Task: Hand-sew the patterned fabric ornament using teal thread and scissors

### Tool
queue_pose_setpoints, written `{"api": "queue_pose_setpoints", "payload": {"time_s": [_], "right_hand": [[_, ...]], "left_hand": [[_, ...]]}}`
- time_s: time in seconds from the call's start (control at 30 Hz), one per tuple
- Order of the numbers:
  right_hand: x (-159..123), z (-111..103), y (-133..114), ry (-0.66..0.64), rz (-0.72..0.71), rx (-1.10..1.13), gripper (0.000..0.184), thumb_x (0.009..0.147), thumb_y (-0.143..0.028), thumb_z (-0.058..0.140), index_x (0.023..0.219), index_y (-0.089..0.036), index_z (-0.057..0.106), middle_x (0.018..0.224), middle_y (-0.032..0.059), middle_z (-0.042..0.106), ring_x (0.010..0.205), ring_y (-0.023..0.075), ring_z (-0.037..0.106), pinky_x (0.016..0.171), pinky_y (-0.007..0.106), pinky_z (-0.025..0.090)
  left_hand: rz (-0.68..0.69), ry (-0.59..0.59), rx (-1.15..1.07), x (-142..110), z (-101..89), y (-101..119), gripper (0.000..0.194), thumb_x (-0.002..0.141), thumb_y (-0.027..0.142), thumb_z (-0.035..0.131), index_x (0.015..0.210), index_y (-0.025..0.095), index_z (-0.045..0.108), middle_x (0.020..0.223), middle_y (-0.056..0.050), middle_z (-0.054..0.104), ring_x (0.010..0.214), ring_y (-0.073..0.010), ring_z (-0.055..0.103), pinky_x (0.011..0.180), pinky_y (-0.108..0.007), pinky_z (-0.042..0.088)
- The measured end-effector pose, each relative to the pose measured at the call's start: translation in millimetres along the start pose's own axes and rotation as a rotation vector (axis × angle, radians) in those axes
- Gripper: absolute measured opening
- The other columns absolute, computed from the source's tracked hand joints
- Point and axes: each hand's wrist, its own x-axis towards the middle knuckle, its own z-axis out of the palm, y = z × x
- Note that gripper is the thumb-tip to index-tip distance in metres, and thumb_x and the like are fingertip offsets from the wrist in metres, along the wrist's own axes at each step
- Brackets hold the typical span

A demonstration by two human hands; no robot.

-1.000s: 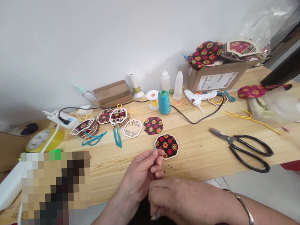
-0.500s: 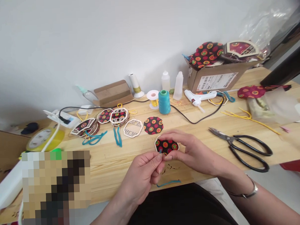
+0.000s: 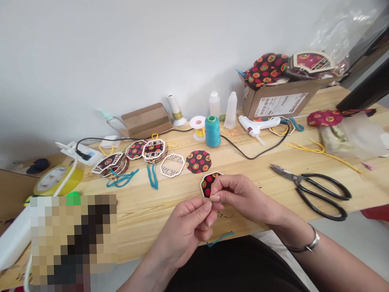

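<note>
Over the front of the wooden table (image 3: 272, 190), my left hand (image 3: 189, 229) and my right hand (image 3: 237, 195) meet fingertip to fingertip. Both pinch a thin teal cord (image 3: 220, 237); its loose end hangs below the left hand past the table edge. Just behind my right fingers lies a wood-edged ornament piece covered in dark dotted fabric (image 3: 207, 182), partly hidden by them. A round dotted fabric patch (image 3: 198, 161) and a bare wooden lattice frame (image 3: 172, 165) lie a little farther back.
Black scissors (image 3: 314, 191) lie to the right. Farther back stand a teal thread spool (image 3: 212, 131), a glue gun (image 3: 259, 124) with its black cable, two white bottles and a cardboard box (image 3: 279, 102) of fabric pieces. Finished ornaments (image 3: 131, 156), a yellow tape roll (image 3: 53, 180) sit left.
My right hand came up from below the table edge to the ornament piece, then closed onto the cord at my left fingertips. The cord's loose end now hangs under the left hand.
</note>
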Motion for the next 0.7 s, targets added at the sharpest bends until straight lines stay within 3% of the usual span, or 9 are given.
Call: {"api": "queue_pose_setpoints", "payload": {"time_s": [0.37,0.5,0.6,0.7], "right_hand": [[0.6,1.6,-1.0,0.022,0.020,-0.065,0.017,0.082,-0.026,0.056,0.069,-0.016,0.057,0.066,-0.0009,0.056,0.063,0.0101,0.049,0.059,0.023,0.041],[0.8,-3.8,-3.3,-0.002,0.005,-0.123,0.014,0.085,-0.023,0.052,0.083,-0.015,0.062,0.075,0.0011,0.061,0.069,0.0110,0.052,0.066,0.024,0.044],[0.4,-11.8,-9.0,-0.068,-0.033,-0.246,0.017,0.085,-0.020,0.051,0.096,-0.016,0.064,0.084,0.0015,0.064,0.074,0.0111,0.055,0.069,0.024,0.044],[0.3,-20.3,-18.0,-0.129,-0.077,-0.464,0.016,0.084,-0.015,0.054,0.094,-0.018,0.066,0.078,-0.0010,0.063,0.070,0.0099,0.053,0.066,0.022,0.042]], "left_hand": [[0.023,0.043,-0.044,1.0,1.2,-1.3,0.015,0.079,0.023,0.064,0.076,0.010,0.070,0.052,0.004,0.042,0.046,-0.0037,0.027,0.042,-0.018,0.017],[0.051,0.093,-0.025,-0.3,1.1,0.9,0.015,0.076,0.025,0.067,0.073,0.011,0.071,0.050,0.004,0.042,0.045,-0.0035,0.026,0.041,-0.018,0.015],[0.086,0.134,-0.018,-1.5,-0.1,3.0,0.014,0.074,0.026,0.069,0.072,0.012,0.072,0.048,0.004,0.042,0.045,-0.0034,0.025,0.041,-0.018,0.014],[0.101,0.161,-0.005,-2.0,-1.8,3.7,0.015,0.073,0.027,0.070,0.072,0.012,0.072,0.047,0.005,0.040,0.044,-0.0035,0.024,0.041,-0.019,0.014]]}}
